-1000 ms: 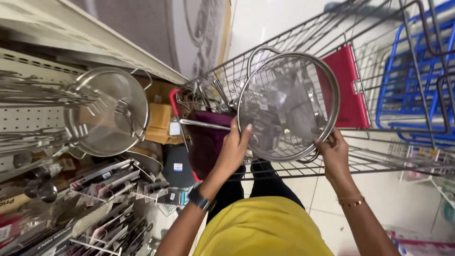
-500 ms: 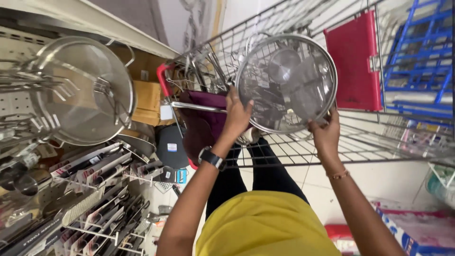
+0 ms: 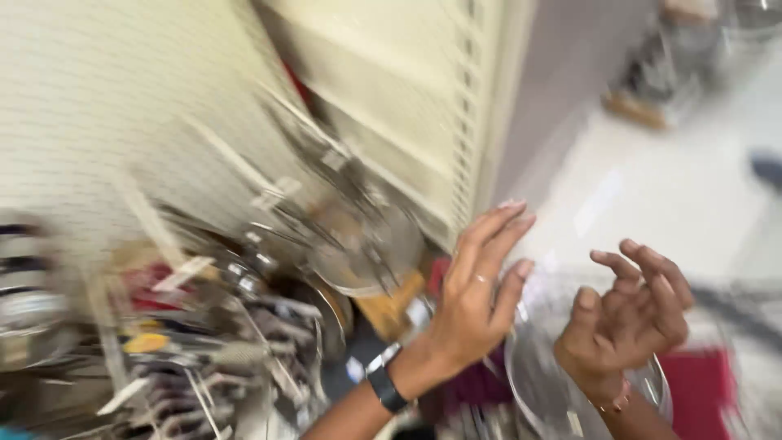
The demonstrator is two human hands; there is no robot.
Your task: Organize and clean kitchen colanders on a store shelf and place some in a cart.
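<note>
Released grip, both hands: left hand (image 3: 472, 305) fingers spread, right hand (image 3: 627, 314) fingers curled, neither holding | cream pegboard shelf (image 3: 122, 106), ribbed, left | round glass lid (image 3: 546, 383), metal-rimmed, blurred, just below hands | black wristwatch (image 3: 384, 381)

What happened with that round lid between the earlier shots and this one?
Both hands have let go of the round glass lid with a metal rim: the left hand and right hand now hang open above it. The view swung toward the shelves. The black wristwatch stays on.
</note>
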